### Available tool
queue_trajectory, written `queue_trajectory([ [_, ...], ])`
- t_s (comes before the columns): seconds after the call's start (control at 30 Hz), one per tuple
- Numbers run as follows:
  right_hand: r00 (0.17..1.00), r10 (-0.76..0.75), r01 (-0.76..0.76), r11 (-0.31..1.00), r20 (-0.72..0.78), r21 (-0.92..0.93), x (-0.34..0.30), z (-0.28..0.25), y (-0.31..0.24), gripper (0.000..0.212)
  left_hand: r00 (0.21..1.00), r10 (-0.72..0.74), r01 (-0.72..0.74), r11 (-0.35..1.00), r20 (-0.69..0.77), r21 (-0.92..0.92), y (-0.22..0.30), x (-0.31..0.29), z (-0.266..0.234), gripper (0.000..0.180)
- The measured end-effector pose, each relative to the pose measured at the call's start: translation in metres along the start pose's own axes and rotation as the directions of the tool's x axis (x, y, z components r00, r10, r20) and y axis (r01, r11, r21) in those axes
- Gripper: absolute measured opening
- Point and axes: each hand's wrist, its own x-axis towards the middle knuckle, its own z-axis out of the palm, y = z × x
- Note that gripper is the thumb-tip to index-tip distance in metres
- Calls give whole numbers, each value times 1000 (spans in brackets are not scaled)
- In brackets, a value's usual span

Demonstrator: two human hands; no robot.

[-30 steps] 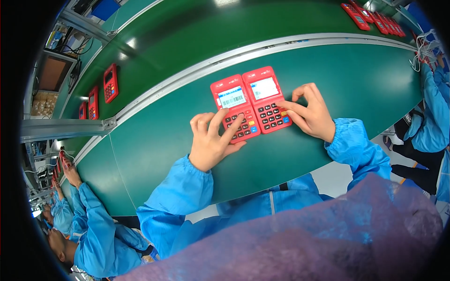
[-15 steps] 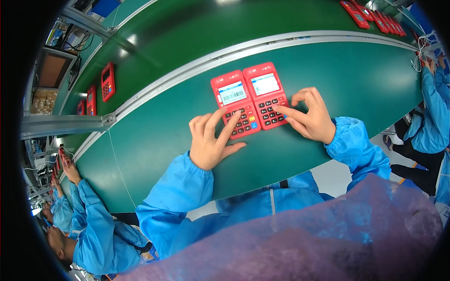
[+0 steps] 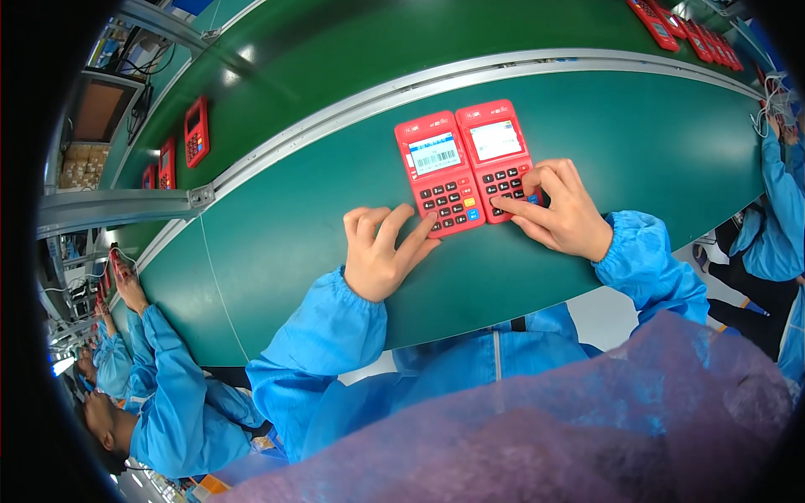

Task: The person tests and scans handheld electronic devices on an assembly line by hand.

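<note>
A blue jacket [image 3: 327, 335] has gathered cuffs [image 3: 618, 238] and pale zip [image 3: 498, 359].

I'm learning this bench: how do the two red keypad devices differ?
The left device has a barcode on its screen; the right device shows none. The left hand reaches the left device's lower-left keys; the right hand covers part of the right device's keypad. Both are red with dark keys, lying side by side.

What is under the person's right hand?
The right hand is over the keypad of the right red card machine and the green table beside it. Upper keys and part of a blue key show; keys directly beneath the fingers are covered.
</note>
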Motion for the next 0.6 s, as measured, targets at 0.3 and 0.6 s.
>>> queue_trajectory([
  [0.3, 991, 37, -31, 998, -128, 49, -22, -11, 8, 36, 995, 100, -101, 993, -27, -63, 8, 9, 7, 38],
  [0.6, 999, 1, -1, 1000, -40, 6, -21, -10, 7, 33, 996, 89, -87, 994, 23, -67, 8, 12, 10, 35],
])
